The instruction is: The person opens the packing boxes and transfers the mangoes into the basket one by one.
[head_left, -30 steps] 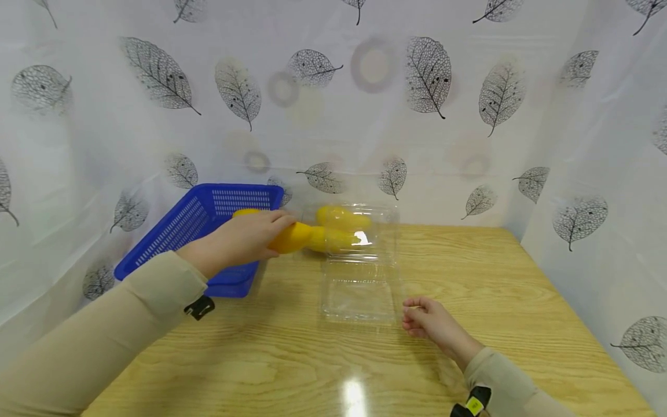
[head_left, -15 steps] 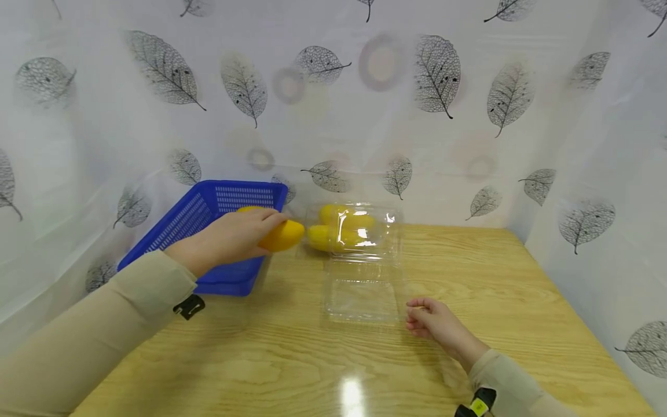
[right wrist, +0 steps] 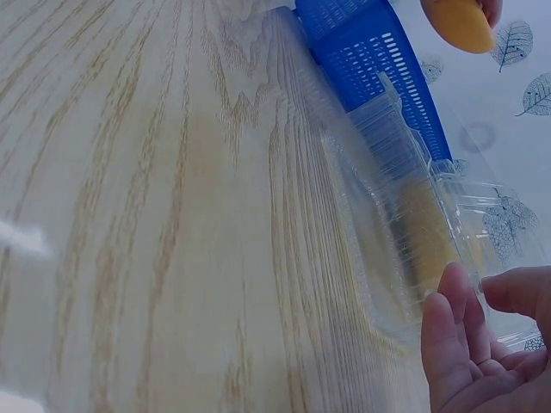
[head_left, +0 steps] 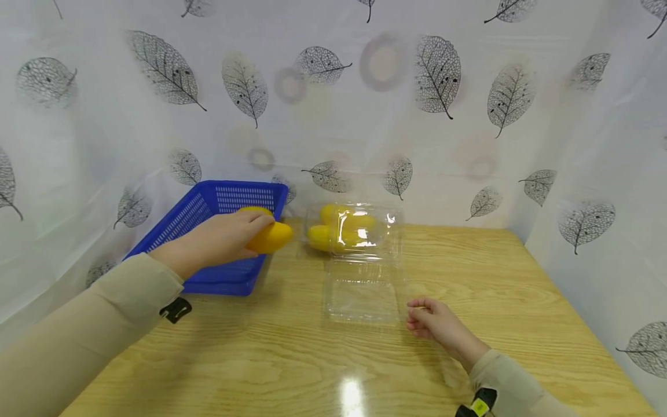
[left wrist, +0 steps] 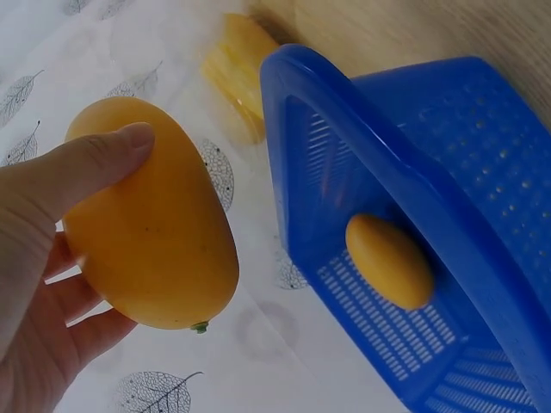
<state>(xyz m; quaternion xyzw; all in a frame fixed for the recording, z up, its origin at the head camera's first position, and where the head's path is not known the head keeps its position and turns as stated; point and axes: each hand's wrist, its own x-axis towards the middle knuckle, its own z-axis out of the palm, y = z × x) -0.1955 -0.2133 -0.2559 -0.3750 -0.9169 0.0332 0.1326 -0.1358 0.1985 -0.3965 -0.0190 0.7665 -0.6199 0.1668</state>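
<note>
My left hand (head_left: 216, 240) grips a yellow-orange mango (left wrist: 155, 215) with a small green stem end, thumb across one side and fingers behind. It is held up at the right side of the blue basket (head_left: 242, 185). Another mango (left wrist: 389, 262) lies inside the basket. A clear plastic clamshell box (head_left: 362, 301) stands unfolded on the table, and two yellow mangoes (head_left: 319, 237) show at its far half, partly behind glare. My right hand (head_left: 435, 321) is at the box's near right edge, thumb and fingertips pinching the clear rim in the right wrist view.
The wooden table (head_left: 484, 278) reaches back to a white curtain (head_left: 333, 139) printed with grey leaves. The basket stands to the left of the clamshell box, close to the curtain.
My left hand has drawn left from the clamshell box toward the basket, the mango still in its grip. The right hand keeps its place at the box's edge.
</note>
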